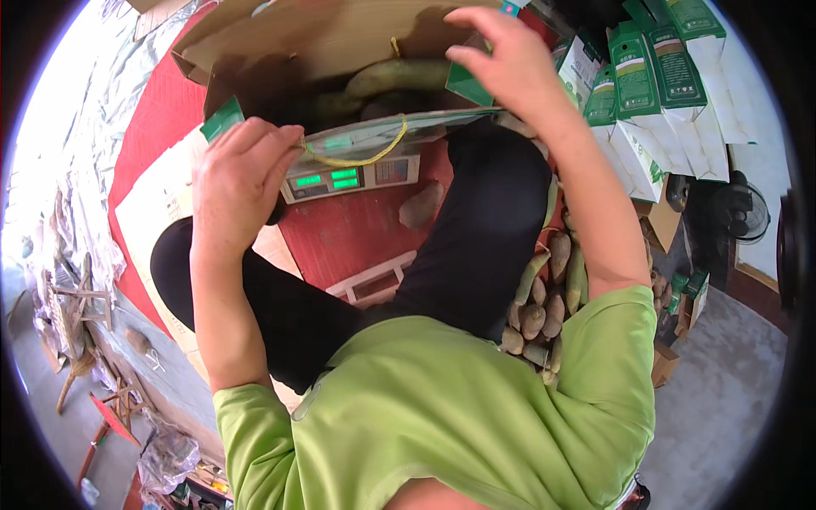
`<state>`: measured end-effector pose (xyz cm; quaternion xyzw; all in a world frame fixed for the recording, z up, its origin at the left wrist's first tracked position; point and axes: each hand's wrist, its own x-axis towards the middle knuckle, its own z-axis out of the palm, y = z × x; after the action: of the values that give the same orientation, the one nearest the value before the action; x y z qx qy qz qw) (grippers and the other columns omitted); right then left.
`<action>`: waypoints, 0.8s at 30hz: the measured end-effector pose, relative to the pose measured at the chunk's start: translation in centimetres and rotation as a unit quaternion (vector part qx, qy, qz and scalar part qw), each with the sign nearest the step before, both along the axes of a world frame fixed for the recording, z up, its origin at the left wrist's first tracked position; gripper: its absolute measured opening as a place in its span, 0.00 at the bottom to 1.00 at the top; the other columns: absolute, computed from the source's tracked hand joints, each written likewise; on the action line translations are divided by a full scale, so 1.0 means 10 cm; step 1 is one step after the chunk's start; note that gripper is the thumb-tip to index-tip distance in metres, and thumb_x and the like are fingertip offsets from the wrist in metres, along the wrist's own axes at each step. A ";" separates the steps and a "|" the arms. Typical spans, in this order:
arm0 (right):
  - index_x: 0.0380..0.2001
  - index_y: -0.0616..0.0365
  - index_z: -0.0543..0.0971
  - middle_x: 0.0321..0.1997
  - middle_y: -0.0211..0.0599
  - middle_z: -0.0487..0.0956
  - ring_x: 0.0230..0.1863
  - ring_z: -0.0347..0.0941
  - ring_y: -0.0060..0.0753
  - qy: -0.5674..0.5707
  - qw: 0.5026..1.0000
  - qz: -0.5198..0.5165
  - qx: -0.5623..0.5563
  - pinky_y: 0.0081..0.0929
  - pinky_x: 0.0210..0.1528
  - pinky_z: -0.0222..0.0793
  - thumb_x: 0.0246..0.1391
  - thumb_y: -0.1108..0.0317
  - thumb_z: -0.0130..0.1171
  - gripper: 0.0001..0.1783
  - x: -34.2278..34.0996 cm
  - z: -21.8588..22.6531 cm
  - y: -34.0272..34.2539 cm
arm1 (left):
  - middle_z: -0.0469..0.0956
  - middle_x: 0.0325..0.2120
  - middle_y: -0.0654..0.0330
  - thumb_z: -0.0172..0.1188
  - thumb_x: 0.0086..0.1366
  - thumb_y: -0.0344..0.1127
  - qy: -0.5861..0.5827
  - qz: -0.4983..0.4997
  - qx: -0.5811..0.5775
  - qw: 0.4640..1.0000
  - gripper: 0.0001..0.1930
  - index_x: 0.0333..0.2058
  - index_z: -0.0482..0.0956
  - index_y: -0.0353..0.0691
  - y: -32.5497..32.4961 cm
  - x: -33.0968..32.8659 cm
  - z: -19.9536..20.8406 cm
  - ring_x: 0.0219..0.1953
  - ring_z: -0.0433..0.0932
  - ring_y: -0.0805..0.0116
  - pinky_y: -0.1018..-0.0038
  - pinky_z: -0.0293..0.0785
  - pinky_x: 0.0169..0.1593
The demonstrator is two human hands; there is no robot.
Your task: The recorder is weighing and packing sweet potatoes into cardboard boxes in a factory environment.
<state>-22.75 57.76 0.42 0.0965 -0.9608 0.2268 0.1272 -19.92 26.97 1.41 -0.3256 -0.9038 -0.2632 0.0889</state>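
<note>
An open cardboard carton [280,42] with yellow cord handles stands in front of me, its brown inside facing up. A thick, curved, greenish root vegetable [399,76] lies inside, and shadow hides the rest of the contents. My left hand [238,174] has its fingers bent over the near left corner of the carton, beside a green flap. Above the right end, my right hand [518,68] is raised with thumb and fingers apart, near another green flap [470,87]. Under the carton's near side, a digital scale [391,174] shows lit green displays.
Brown and green root vegetables [552,297] are heaped beside my right leg. Several folded green-and-white cartons [637,85] stand at the far right, near a black fan [748,212]. A loose tuber [421,206] lies on the red surface [331,238]. Wooden stools [85,297] stand at left.
</note>
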 end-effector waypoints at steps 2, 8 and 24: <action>0.42 0.61 0.75 0.37 0.34 0.78 0.38 0.75 0.25 -0.006 0.995 -0.022 -0.092 0.21 0.40 0.71 0.46 0.72 0.65 0.19 0.09 0.17 0.10 | 0.74 0.25 0.59 0.62 0.55 0.30 -0.002 0.003 0.001 1.000 0.06 0.32 0.80 0.38 -0.01 0.00 -0.02 0.30 0.75 0.57 0.66 0.71 0.36; 0.44 0.62 0.78 0.42 0.31 0.80 0.44 0.74 0.20 0.017 0.968 -0.157 -0.194 0.19 0.50 0.67 0.53 0.71 0.62 0.14 0.65 -0.35 0.98 | 0.75 0.26 0.61 0.63 0.54 0.33 -0.003 0.042 -0.007 0.999 0.08 0.34 0.81 0.40 -0.01 0.01 -0.05 0.32 0.76 0.59 0.67 0.72 0.36; 0.40 0.62 0.78 0.35 0.40 0.81 0.39 0.78 0.33 -0.244 0.910 -0.159 -0.295 0.29 0.43 0.73 0.48 0.76 0.55 0.14 2.84 -2.77 1.27 | 0.77 0.27 0.58 0.68 0.50 0.33 0.047 0.037 0.046 0.997 0.12 0.35 0.82 0.38 0.00 -0.03 -0.10 0.28 0.77 0.64 0.73 0.73 0.33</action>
<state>5.69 70.48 -27.29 -0.1574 -0.8536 0.4937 -0.0539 -20.26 26.92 0.38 -0.2993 -0.8970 -0.2858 0.1555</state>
